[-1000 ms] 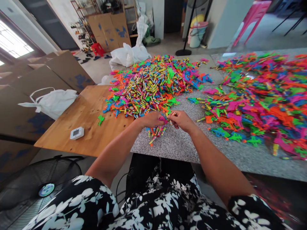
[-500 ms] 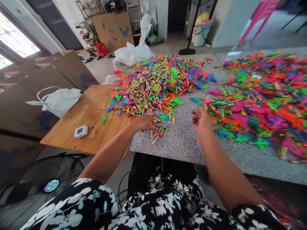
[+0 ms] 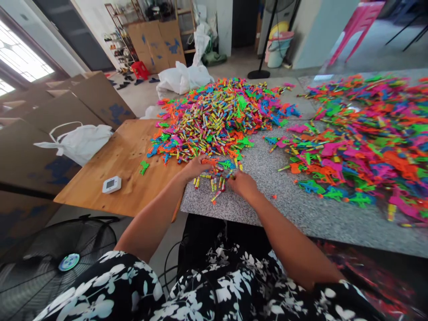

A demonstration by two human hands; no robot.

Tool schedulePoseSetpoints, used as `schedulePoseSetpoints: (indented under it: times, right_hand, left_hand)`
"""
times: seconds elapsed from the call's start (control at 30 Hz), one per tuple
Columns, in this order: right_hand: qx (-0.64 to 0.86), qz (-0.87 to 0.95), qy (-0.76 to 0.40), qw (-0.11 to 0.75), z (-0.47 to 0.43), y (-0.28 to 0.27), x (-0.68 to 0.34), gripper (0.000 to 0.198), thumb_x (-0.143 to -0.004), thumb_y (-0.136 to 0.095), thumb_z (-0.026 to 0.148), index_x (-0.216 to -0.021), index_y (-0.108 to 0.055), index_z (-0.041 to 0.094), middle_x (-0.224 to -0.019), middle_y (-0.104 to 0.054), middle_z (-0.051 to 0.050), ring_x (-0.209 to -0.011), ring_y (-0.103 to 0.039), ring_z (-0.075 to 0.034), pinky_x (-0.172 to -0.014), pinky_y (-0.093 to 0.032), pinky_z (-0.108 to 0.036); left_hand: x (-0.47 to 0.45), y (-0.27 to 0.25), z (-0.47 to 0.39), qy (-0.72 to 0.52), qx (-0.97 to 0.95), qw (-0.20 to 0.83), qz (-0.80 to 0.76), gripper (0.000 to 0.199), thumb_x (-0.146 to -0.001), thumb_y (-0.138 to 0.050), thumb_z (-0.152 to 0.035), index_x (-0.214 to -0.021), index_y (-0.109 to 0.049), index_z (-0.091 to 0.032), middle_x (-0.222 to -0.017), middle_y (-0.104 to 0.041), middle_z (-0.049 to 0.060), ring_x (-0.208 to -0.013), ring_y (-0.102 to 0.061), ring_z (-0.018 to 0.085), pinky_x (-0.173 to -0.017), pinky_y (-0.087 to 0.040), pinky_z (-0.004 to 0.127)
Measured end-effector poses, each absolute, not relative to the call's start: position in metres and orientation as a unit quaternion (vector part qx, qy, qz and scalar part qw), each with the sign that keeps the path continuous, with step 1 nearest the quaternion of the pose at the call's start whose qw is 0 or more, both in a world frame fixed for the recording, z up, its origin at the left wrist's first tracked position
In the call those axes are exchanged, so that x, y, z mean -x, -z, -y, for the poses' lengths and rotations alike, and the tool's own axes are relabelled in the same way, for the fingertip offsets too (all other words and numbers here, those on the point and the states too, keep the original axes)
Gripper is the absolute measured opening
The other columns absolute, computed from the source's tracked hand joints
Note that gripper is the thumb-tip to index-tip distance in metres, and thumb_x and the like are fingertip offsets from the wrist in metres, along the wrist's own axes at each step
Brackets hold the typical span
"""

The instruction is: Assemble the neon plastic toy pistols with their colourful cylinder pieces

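My left hand (image 3: 196,168) is closed at the near edge of the big pile, its fingertips on an orange plastic toy gun (image 3: 209,162). My right hand (image 3: 244,183) pinches a small colourful tube (image 3: 230,174) a little to the right, fingers pointing left. Between and below the hands, several loose tubes (image 3: 214,183) with yellow and red wrapping lie on the speckled stone tabletop (image 3: 230,209). A blue-green toy gun (image 3: 226,164) rests just ahead of the right fingertips. Behind them rises a heap of wrapped tubes and toy guns (image 3: 214,113).
A second spread of toy guns (image 3: 361,147) covers the right side. On the wooden board (image 3: 130,151) are a white timer (image 3: 112,184) and a green toy gun (image 3: 144,167). Cardboard boxes (image 3: 96,98), a white bag (image 3: 83,138) and a fan (image 3: 68,263) stand left.
My right hand has come left from the edge of the right-hand spread to the loose tubes. My left hand has drawn slightly up and left, and tubes now lie spread below it.
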State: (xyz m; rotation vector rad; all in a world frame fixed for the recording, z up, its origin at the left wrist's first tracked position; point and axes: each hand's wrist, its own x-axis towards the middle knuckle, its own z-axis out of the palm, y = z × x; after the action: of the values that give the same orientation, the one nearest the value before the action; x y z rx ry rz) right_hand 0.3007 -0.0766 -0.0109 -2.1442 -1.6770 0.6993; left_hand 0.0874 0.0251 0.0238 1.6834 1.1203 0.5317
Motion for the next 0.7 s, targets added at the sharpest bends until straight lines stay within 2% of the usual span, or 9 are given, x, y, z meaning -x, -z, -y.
schedulePoseSetpoints:
  times: [0.13, 0.23, 0.43, 0.7]
  right_hand:
    - [0.637, 0.549, -0.365, 0.399, 0.072, 0.004, -0.307, 0.020, -0.092, -0.063, 0.041, -0.100, -0.064, 0.023, -0.082, -0.072, -0.003, -0.071, -0.065, -0.019, -0.063, -0.049, -0.028]
    - [0.539, 0.496, -0.471, 0.491, 0.070, -0.005, -0.305, 0.030, -0.089, -0.067, 0.049, -0.103, -0.064, 0.024, -0.075, -0.067, 0.002, -0.057, -0.056, -0.014, -0.050, -0.045, -0.025]
    - [0.493, 0.444, -0.533, 0.524, 0.071, -0.011, -0.304, 0.037, -0.079, -0.077, 0.051, -0.099, -0.066, 0.021, -0.070, -0.065, 0.003, -0.051, -0.053, -0.011, -0.045, -0.043, -0.024]
    - [0.488, 0.434, -0.564, 0.507, 0.070, -0.012, -0.315, 0.035, -0.075, -0.079, 0.048, -0.094, -0.069, 0.021, -0.062, -0.061, 0.004, -0.047, -0.050, -0.011, -0.041, -0.039, -0.024]
  left_hand:
    - [-0.094, -0.021, -0.018, -0.268, -0.615, 0.631, -0.390, 0.034, -0.075, -0.079, -0.038, -0.091, -0.059, -0.017, -0.085, -0.072, 0.003, -0.078, -0.068, 0.015, -0.078, -0.054, 0.030]
    - [-0.102, -0.026, -0.012, -0.258, -0.623, 0.644, -0.363, 0.038, -0.075, -0.080, -0.041, -0.098, -0.062, -0.016, -0.085, -0.071, 0.002, -0.073, -0.065, 0.013, -0.071, -0.052, 0.027]
    - [-0.111, -0.038, -0.003, -0.257, -0.667, 0.610, -0.341, 0.037, -0.083, -0.077, -0.046, -0.099, -0.065, -0.015, -0.083, -0.066, 0.001, -0.068, -0.057, 0.010, -0.066, -0.048, 0.025]
    - [-0.112, -0.044, -0.001, -0.218, -0.727, 0.573, -0.310, 0.036, -0.091, -0.072, -0.050, -0.099, -0.063, -0.016, -0.076, -0.061, -0.002, -0.067, -0.055, 0.010, -0.066, -0.045, 0.025]
